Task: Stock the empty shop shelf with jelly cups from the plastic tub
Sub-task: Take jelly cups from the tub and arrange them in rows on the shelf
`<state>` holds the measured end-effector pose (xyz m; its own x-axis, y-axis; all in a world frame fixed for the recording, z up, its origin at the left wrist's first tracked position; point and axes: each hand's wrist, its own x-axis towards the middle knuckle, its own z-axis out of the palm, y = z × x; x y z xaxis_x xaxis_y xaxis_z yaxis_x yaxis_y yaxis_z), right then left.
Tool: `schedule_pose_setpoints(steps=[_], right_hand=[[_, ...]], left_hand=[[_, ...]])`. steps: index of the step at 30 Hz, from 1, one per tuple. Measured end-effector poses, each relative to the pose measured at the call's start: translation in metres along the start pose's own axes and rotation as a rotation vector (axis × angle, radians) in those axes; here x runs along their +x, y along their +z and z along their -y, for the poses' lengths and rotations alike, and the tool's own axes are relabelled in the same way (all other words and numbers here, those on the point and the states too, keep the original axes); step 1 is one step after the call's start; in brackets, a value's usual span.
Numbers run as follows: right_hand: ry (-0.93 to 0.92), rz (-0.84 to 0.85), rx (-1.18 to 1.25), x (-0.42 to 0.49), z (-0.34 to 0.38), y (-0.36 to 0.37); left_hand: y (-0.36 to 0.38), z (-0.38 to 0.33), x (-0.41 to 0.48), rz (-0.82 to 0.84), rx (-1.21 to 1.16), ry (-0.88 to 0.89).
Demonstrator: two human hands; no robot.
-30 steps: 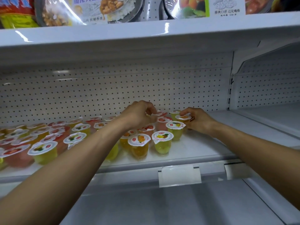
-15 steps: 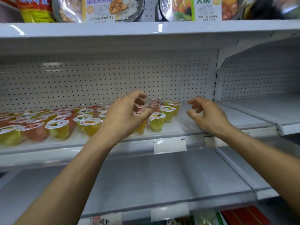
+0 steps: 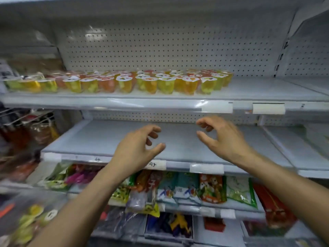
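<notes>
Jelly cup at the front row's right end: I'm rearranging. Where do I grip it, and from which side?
Pinch the jelly cup under its wider lid rim, from the front right: the shelf is bare there, while other cups crowd its left.

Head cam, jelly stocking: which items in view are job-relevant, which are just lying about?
Job: jelly cups on the upper shelf; plastic tub, blurred, lower left; left hand and right hand, both empty.
Lying about: snack packets on the lower shelves; price-tag holders.
</notes>
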<state>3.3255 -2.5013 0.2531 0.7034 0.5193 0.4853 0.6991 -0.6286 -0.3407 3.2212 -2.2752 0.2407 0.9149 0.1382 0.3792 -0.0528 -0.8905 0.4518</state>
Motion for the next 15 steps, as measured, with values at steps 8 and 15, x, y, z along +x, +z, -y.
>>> schedule_pose_setpoints(steps=[8, 15], right_hand=[[-0.128, 0.269, 0.055, 0.007, 0.086, 0.096], [-0.256, 0.463, 0.159, 0.048, 0.191, 0.224]], left_hand=[[-0.039, 0.1, -0.089, -0.045, -0.007, -0.261], [-0.08, 0.229, -0.146, -0.017, 0.0, -0.493]])
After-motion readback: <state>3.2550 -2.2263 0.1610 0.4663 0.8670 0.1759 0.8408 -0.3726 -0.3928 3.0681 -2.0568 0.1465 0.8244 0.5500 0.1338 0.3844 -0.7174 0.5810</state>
